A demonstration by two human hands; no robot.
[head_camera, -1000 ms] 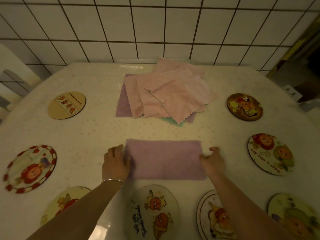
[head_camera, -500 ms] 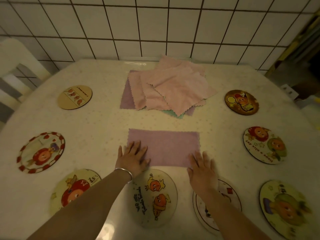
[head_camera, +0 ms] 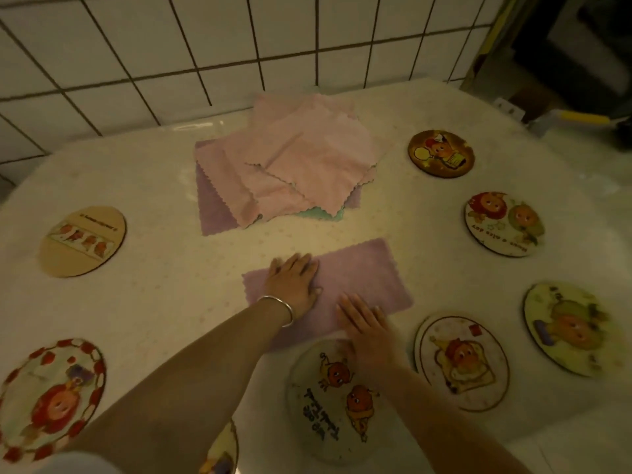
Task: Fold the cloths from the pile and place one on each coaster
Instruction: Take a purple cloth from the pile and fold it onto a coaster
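A folded purple cloth lies flat on the worktop, a long strip tilted so its far end points toward two o'clock. The left hand lies palm down on the cloth's nine o'clock half, fingers straight and close together, pressing the fabric; a silver bangle circles that wrist. The right hand lies flat too, its straight fingers slightly spread across the cloth's near edge at six o'clock, the heel of the hand over a coaster with two round cartoon figures.

At twelve o'clock from the hands sits the pile of cloths, mostly pink, with purple and a green edge peeking from beneath. Coasters ring the worktop: a dark one at two o'clock, a pale one at nine o'clock, a red-rimmed one at eight o'clock, others at three to five o'clock. None carries a cloth. A white tiled wall stands behind.
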